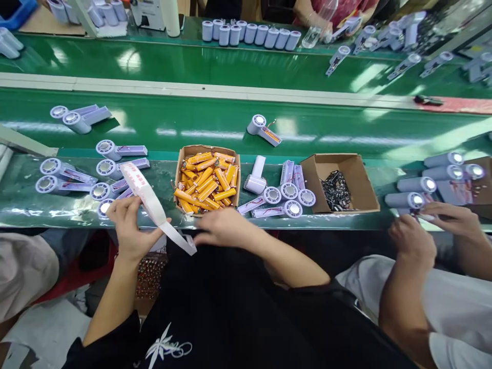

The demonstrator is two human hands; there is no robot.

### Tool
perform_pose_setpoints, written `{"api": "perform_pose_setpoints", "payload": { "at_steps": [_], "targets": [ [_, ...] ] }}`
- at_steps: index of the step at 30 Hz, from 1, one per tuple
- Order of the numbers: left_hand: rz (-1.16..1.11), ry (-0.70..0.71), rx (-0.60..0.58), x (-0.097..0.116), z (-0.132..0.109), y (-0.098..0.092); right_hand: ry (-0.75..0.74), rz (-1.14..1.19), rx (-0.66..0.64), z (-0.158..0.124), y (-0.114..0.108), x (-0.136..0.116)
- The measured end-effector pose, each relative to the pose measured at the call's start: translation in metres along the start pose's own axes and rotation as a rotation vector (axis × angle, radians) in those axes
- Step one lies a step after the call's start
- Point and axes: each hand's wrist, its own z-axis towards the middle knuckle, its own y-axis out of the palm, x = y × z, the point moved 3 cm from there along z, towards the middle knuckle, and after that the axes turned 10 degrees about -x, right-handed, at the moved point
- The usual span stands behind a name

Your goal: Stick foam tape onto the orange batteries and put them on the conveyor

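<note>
My left hand (132,225) is closed on a roll of white double-sided-looking tape (144,195) with red print, held tilted above the bench edge. A strip of the tape (179,240) runs off the roll down to the right, its end folded. Close to that end is my right hand (221,228), smeared by motion; whether its fingers grip the strip is unclear. Just beyond my hands stands a cardboard box of orange-wrapped battery cells (207,179). Lilac handheld fan bodies (288,192) lie to its right, and more lilac fan bodies (107,166) lie to the left.
An open cardboard box (357,189) holds small dark parts. A lilac fan body (263,128) with an orange cell sits on the green conveyor (184,118). At right, a co-worker's hands (415,238) handle a small part beside more fan bodies. Another person works across the line.
</note>
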Motion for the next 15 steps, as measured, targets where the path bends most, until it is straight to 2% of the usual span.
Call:
{"api": "perform_pose_setpoints", "payload": {
  "at_steps": [2,3,5,7,8,12,13,15],
  "targets": [
    [0.097,0.036,0.020,0.004,0.001,-0.006,0.195,-0.189,0.104,0.008,-0.021,0.023],
    [0.116,0.071,0.024,0.008,0.003,-0.009,0.231,-0.253,0.123,0.012,-0.029,0.033],
    [0.115,0.136,-0.022,0.017,0.009,-0.010,0.244,-0.312,0.128,0.017,-0.037,0.049],
    [0.125,0.179,-0.064,0.026,0.013,-0.009,0.246,-0.250,0.237,0.013,-0.039,0.059],
    [0.141,0.189,-0.072,0.030,0.014,-0.008,0.252,-0.182,0.360,0.007,-0.039,0.062],
    [0.240,0.189,-0.075,0.043,0.014,0.001,0.274,0.252,1.038,-0.028,-0.036,0.060],
    [0.261,0.187,-0.073,0.047,0.014,0.004,0.264,0.360,1.156,-0.034,-0.032,0.055],
    [0.289,0.186,-0.067,0.055,0.015,0.010,0.237,0.523,1.290,-0.037,-0.020,0.042]
  ]
}}
